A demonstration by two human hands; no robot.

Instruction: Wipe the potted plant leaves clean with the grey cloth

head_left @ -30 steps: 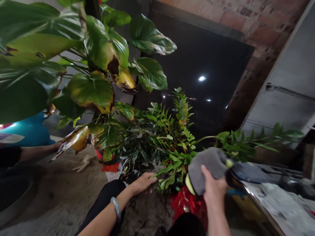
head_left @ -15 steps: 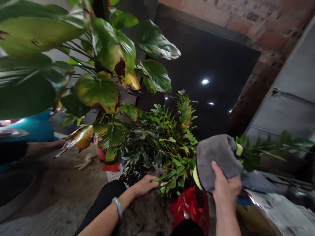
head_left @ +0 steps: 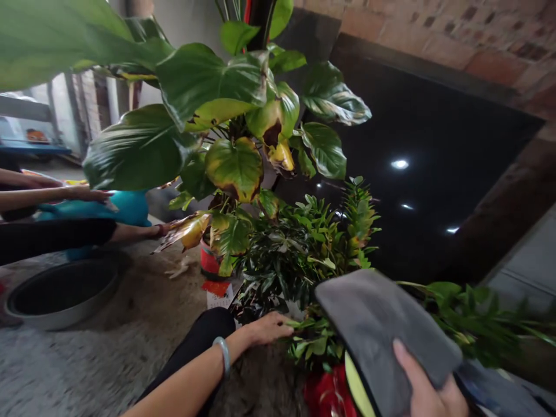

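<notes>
My left hand, with a pale bangle at the wrist, reaches low among a green leafy plant. Its fingers are pinched together at the leaves on the left edge of that plant; the fingertips are partly hidden. A grey cleaning cloth with a yellow-green underside is gripped in my right hand, thumb on top. The cloth hangs spread out and covers part of the plant. Below it shows a red wrapping.
A large broad-leaved plant with browned, yellow leaves rises from a red pot. At left are another person's arms, a dark sleeve and a grey basin. A glossy black panel stands behind.
The view has swung left, bringing in more of the person and the basin. The cloth has unfolded into a wider, flatter sheet in my right hand. My left hand stays at the leaves.
</notes>
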